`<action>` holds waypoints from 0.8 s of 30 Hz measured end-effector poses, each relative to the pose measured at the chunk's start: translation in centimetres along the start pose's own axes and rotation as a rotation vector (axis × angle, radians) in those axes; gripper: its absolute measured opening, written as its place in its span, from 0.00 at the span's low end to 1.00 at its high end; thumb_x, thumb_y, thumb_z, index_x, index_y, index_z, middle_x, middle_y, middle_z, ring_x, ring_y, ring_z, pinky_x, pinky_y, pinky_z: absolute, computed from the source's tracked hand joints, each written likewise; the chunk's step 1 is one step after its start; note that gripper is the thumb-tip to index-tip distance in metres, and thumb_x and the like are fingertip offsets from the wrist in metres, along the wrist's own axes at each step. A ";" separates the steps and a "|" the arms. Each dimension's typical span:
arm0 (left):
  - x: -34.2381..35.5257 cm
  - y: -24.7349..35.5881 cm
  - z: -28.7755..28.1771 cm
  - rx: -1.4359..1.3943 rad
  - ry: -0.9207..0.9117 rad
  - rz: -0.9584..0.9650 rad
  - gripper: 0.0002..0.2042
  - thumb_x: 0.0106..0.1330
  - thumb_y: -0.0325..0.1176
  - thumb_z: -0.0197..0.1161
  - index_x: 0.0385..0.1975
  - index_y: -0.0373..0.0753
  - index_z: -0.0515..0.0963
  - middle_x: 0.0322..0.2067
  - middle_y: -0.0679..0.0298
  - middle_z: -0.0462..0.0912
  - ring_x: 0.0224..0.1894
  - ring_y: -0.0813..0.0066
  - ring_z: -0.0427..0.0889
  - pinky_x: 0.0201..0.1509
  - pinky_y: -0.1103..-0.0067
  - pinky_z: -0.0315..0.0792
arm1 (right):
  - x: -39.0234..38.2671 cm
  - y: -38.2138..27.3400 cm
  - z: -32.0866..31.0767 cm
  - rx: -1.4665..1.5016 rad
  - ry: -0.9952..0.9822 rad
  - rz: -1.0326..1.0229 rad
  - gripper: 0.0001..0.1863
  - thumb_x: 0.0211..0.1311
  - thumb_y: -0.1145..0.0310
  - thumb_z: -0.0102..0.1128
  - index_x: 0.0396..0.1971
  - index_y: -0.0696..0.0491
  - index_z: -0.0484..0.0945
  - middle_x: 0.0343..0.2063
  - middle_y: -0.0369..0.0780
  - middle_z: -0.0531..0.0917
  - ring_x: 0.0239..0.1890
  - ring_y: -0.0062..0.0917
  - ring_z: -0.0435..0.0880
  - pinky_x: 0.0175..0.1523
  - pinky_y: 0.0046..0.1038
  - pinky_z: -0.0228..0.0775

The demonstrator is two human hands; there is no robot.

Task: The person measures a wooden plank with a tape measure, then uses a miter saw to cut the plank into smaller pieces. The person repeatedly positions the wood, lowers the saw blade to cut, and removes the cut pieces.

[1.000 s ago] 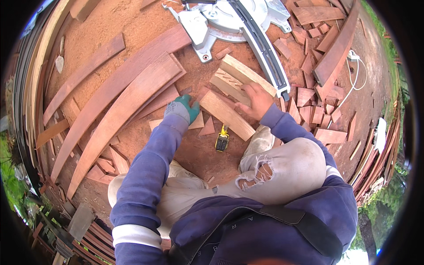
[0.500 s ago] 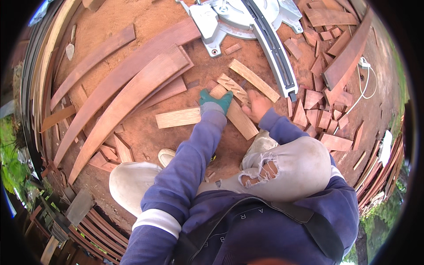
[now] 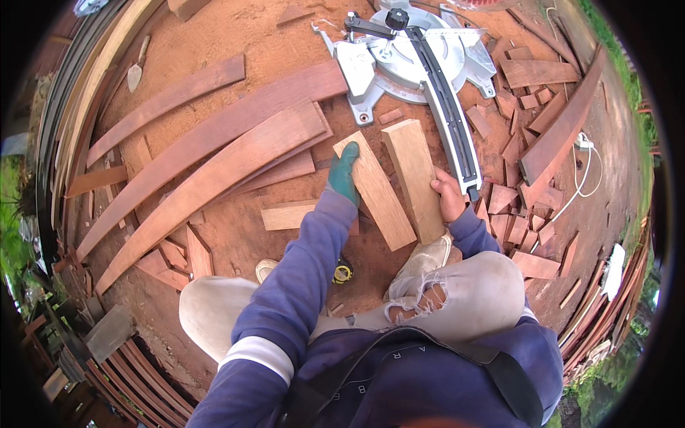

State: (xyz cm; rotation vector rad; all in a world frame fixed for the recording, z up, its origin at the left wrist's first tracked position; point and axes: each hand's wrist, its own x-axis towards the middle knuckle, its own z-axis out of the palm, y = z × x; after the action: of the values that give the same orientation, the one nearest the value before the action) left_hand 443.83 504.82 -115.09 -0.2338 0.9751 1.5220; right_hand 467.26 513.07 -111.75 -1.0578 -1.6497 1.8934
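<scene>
While the person sits low on the sawdust-covered ground (image 3: 235, 242), knees drawn up and a yellow tape measure (image 3: 343, 272) lying between the legs just short of both hands, the work sits a little farther out; the left hand (image 3: 344, 173), in a green glove, rests flat along the left edge of the nearer board (image 3: 378, 189), fingers stretched rather than curled, so it presses or steadies and does not clasp; the right hand (image 3: 448, 197), bare, is closed round the near right edge of the second board (image 3: 415, 178), thumb on top, a firm side hold. Both pale boards lie side by side between the two hands, touching or nearly so, their long axes running away from the body and leaning slightly leftward at the far end; each hand therefore has its own board just inboard of it, the left hand nearer the left piece, the right hand nearer the right one. Beyond the far ends of the boards, straight ahead of the grips, stands the grey mitre saw (image 3: 414, 57), its long rail (image 3: 451, 128) passing just outside the right hand; out to the left of the gloved hand lie long curved reddish planks (image 3: 214, 171); to the right, past the bare hand, small offcuts (image 3: 528, 228) are scattered, with a white cable (image 3: 581, 167) farther off.
</scene>
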 end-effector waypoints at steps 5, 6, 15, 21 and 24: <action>1.1 0.7 2.3 0.161 -0.001 0.132 0.23 0.73 0.51 0.59 0.56 0.40 0.72 0.47 0.58 0.81 0.44 0.66 0.84 0.47 0.68 0.83 | 1.3 -0.4 0.8 -0.013 -0.006 0.028 0.29 0.64 0.69 0.47 0.65 0.65 0.71 0.55 0.44 0.83 0.56 0.26 0.79 0.64 0.25 0.65; 1.2 0.6 2.6 0.174 0.022 0.125 0.25 0.73 0.56 0.57 0.55 0.40 0.73 0.47 0.58 0.81 0.48 0.66 0.83 0.50 0.67 0.81 | 1.4 -0.2 0.9 0.087 0.033 0.077 0.26 0.65 0.69 0.47 0.60 0.65 0.75 0.49 0.43 0.85 0.52 0.25 0.80 0.61 0.26 0.67; -0.7 1.3 5.4 0.238 -0.051 -0.039 0.36 0.73 0.68 0.45 0.65 0.42 0.72 0.59 0.57 0.79 0.57 0.65 0.79 0.64 0.71 0.71 | 1.2 0.3 3.4 -0.296 0.045 -0.180 0.25 0.69 0.67 0.47 0.61 0.64 0.69 0.53 0.55 0.76 0.59 0.44 0.75 0.67 0.36 0.62; -1.7 2.2 6.5 0.274 -0.133 -0.058 0.33 0.74 0.63 0.50 0.66 0.40 0.71 0.58 0.56 0.79 0.57 0.67 0.79 0.64 0.71 0.72 | 1.4 -1.0 4.0 -0.265 -0.009 -0.027 0.45 0.56 0.61 0.73 0.68 0.63 0.59 0.58 0.51 0.77 0.62 0.36 0.76 0.67 0.34 0.66; -1.3 2.9 6.0 0.118 -0.310 -0.178 0.29 0.72 0.52 0.61 0.65 0.39 0.70 0.55 0.55 0.80 0.56 0.66 0.80 0.62 0.69 0.75 | 2.0 -1.0 3.5 -0.049 -0.084 0.064 0.46 0.52 0.64 0.78 0.67 0.63 0.60 0.58 0.48 0.77 0.60 0.32 0.78 0.64 0.34 0.69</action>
State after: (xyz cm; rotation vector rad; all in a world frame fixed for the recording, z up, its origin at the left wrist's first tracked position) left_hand 443.82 508.26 -109.25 0.0014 0.7712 1.2876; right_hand 463.17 512.47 -111.34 -1.0768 -1.7361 1.9721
